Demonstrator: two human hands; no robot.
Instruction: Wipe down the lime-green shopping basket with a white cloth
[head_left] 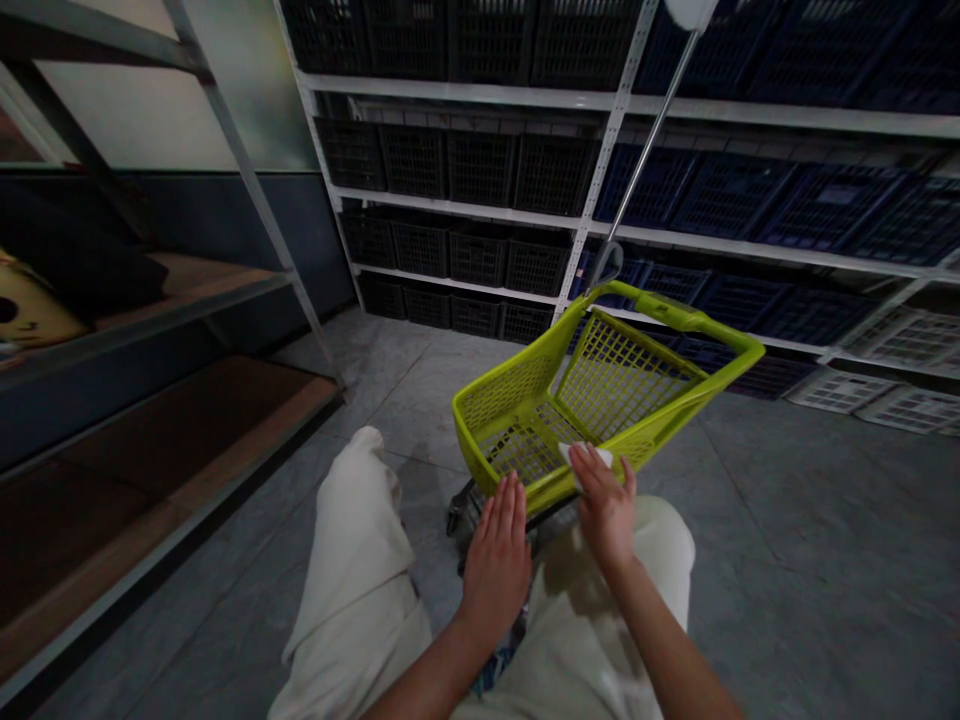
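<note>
A yellow-green plastic shopping cart (525,370) stands right in front of my knees, its basket of open lattice. My left hand (500,545) lies flat on the near corner of the basket, fingers stretched out side by side. A small white cloth (570,455), perhaps a tissue, is under the fingers of my right hand (604,505), which presses it on the near rim. Part of the cloth shows on either side of those fingers; the rest is hidden.
Behind the cart are white metal racks (465,93) with black crates (480,165) and blue crates (731,195). A metal pole (652,140) rises by the cart handle. At left stands a shelf unit (247,295) with a yellow item (34,305). Grey tiles (810,520) cover the floor.
</note>
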